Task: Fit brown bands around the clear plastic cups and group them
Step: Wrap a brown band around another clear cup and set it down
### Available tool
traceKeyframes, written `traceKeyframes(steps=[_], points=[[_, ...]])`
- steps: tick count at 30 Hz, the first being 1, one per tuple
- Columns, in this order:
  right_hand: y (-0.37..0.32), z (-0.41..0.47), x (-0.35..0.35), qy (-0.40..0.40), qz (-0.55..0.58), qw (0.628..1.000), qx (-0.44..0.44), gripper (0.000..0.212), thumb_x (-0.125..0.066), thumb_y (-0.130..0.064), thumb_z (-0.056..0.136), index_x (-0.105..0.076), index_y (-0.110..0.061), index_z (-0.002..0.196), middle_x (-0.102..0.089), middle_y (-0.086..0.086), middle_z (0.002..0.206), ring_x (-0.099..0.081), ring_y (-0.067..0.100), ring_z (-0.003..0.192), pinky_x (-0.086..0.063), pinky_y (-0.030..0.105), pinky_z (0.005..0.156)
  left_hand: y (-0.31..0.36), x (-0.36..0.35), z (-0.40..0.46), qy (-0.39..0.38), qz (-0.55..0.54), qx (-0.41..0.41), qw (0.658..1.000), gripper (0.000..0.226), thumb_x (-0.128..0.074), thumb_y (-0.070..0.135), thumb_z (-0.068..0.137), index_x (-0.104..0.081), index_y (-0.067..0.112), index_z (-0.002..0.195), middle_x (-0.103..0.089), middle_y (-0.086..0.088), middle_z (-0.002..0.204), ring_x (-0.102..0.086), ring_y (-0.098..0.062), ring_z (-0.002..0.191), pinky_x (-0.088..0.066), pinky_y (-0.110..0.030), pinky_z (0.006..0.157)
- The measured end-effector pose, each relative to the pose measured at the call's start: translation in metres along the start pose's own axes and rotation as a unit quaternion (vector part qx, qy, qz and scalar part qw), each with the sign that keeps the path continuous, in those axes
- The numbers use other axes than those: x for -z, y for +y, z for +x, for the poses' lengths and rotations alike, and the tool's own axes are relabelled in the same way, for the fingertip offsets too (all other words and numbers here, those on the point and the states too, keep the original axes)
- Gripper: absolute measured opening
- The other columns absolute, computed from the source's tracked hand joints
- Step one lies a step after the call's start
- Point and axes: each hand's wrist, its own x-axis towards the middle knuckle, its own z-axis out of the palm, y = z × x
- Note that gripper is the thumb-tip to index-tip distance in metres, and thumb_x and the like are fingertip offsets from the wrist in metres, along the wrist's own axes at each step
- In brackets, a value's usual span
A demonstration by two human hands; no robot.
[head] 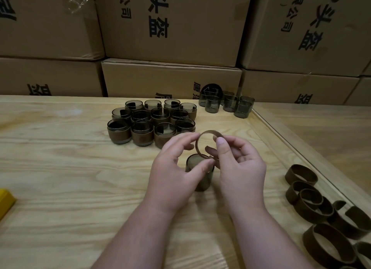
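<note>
stacked cardboard boxes (172, 23) with black print behind the wooden table (60, 168); a yellow object (6, 200) at its left edge

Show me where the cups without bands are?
In the head view, the bare cups stand far right on the wooden table, against the cardboard boxes, right of the banded cups.

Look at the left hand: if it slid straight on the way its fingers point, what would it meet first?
Probably the brown band that the left hand already touches, held above the bare cup; past that, the right hand.
</note>
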Motion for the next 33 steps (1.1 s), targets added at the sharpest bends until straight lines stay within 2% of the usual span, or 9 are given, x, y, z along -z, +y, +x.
traceKeyframes(steps=[4, 6, 8, 12, 17, 24, 26, 29, 33], points=[[-0.001, -0.002, 0.004, -0.073, -0.063, 0.994, 0.050, 0.019, -0.075, -0.023, 0.092, -0.075, -0.027, 0.110, -0.078, -0.011, 0.106, -0.073, 0.004, 0.103, -0.057, 0.019, 0.085, -0.003, 0.002, -0.001, 0.029, -0.058, 0.053, 0.996, 0.048, -0.082, 0.041, 0.074, -0.073, 0.031, 0.119, -0.075, 0.015, 0.111, -0.068, -0.006, 0.107, -0.051, -0.021, 0.094], [-0.002, -0.002, 0.006, -0.115, -0.083, 0.988, 0.052, 0.030, -0.075, -0.025, 0.088, -0.074, -0.031, 0.117, -0.075, -0.012, 0.118, -0.068, 0.001, 0.115, -0.055, 0.024, 0.097, -0.005, 0.004, 0.000, 0.043, -0.085, 0.076, 0.993, 0.043, -0.081, 0.043, 0.075, -0.074, 0.031, 0.116, -0.076, 0.016, 0.107, -0.070, -0.009, 0.105, -0.053, -0.023, 0.093], [-0.002, -0.002, 0.006, -0.139, -0.098, 0.984, 0.060, 0.033, -0.077, -0.020, 0.089, -0.072, -0.043, 0.112, -0.073, -0.014, 0.124, -0.066, 0.001, 0.119, -0.053, 0.031, 0.101, -0.005, 0.005, 0.001, 0.053, -0.099, 0.088, 0.990, 0.037, -0.079, 0.041, 0.077, -0.074, 0.034, 0.113, -0.077, 0.017, 0.106, -0.070, -0.006, 0.103, -0.052, -0.017, 0.091], [-0.003, 0.000, 0.008, -0.148, -0.118, 0.979, 0.073, 0.035, -0.081, -0.021, 0.084, -0.072, -0.051, 0.100, -0.075, -0.020, 0.112, -0.070, 0.003, 0.111, -0.055, 0.036, 0.099, -0.003, 0.006, 0.002, 0.049, -0.121, 0.105, 0.986, 0.031, -0.079, 0.042, 0.081, -0.073, 0.038, 0.111, -0.077, 0.016, 0.106, -0.071, -0.004, 0.103, -0.051, -0.015, 0.088], [-0.008, 0.001, 0.013, -0.170, -0.178, 0.964, 0.096, 0.045, -0.087, -0.020, 0.083, -0.070, -0.057, 0.102, -0.071, -0.036, 0.108, -0.064, -0.011, 0.110, -0.048, 0.009, 0.094, -0.003, 0.007, 0.002, 0.044, -0.142, 0.113, 0.982, 0.038, -0.077, 0.043, 0.074, -0.075, 0.032, 0.110, -0.078, 0.005, 0.105, -0.072, -0.006, 0.099, -0.052, -0.016, 0.087], [-0.012, 0.000, 0.016, -0.178, -0.220, 0.953, 0.113, 0.053, -0.089, -0.020, 0.079, -0.067, -0.065, 0.096, -0.069, -0.040, 0.105, -0.064, -0.013, 0.109, -0.043, 0.001, 0.088, -0.005, 0.009, 0.002, 0.033, -0.128, 0.110, 0.985, 0.036, -0.085, 0.040, 0.071, -0.077, 0.030, 0.105, -0.078, 0.007, 0.099, -0.072, -0.004, 0.099, -0.051, -0.013, 0.086], [-0.012, -0.002, 0.014, -0.171, -0.238, 0.949, 0.113, 0.049, -0.086, -0.031, 0.075, -0.065, -0.069, 0.097, -0.068, -0.041, 0.104, -0.063, -0.015, 0.107, -0.045, 0.002, 0.085, -0.007, 0.008, 0.001, 0.032, -0.110, 0.110, 0.987, 0.037, -0.090, 0.036, 0.072, -0.078, 0.030, 0.106, -0.077, 0.007, 0.099, -0.071, -0.002, 0.099, -0.050, -0.011, 0.086], [-0.009, -0.003, 0.012, -0.166, -0.259, 0.947, 0.096, 0.042, -0.075, -0.048, 0.068, -0.059, -0.073, 0.098, -0.068, -0.041, 0.103, -0.065, -0.013, 0.105, -0.051, 0.012, 0.087, -0.007, 0.007, 0.001, 0.033, -0.087, 0.114, 0.989, 0.035, -0.079, 0.033, 0.071, -0.078, 0.030, 0.106, -0.076, 0.008, 0.095, -0.069, 0.001, 0.096, -0.047, -0.007, 0.084], [0.000, -0.001, 0.013, -0.159, -0.263, 0.949, 0.065, 0.040, -0.076, -0.033, 0.072, -0.062, -0.062, 0.095, -0.071, -0.035, 0.097, -0.070, -0.009, 0.094, -0.054, 0.009, 0.074, -0.006, 0.005, 0.001, 0.021, -0.057, 0.130, 0.990, 0.031, -0.076, 0.035, 0.069, -0.074, 0.043, 0.099, -0.075, 0.016, 0.092, -0.067, 0.008, 0.096, -0.046, -0.006, 0.085]])
